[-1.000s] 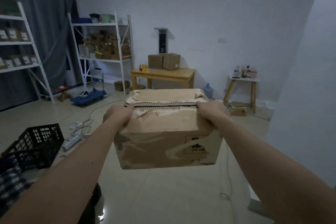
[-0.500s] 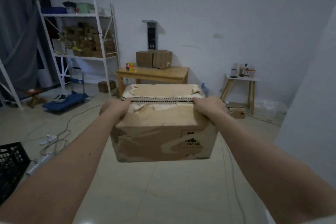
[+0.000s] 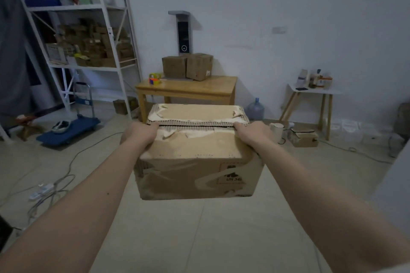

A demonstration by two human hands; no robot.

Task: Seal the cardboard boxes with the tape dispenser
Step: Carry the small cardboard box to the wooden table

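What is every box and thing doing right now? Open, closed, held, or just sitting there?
carried box: held in the air, flaps shut, seam not taped
left hand: grips the box's left top edge
right hand: grips the box's right top edge
two boxes: closed, sitting side by side on the wooden table
tape dispenser: sitting on the table, untouched

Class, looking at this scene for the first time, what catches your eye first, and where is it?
A worn cardboard box fills the centre, carried in the air with the left hand and right hand at its top edges. Straight beyond stands a wooden table bearing two smaller boxes.
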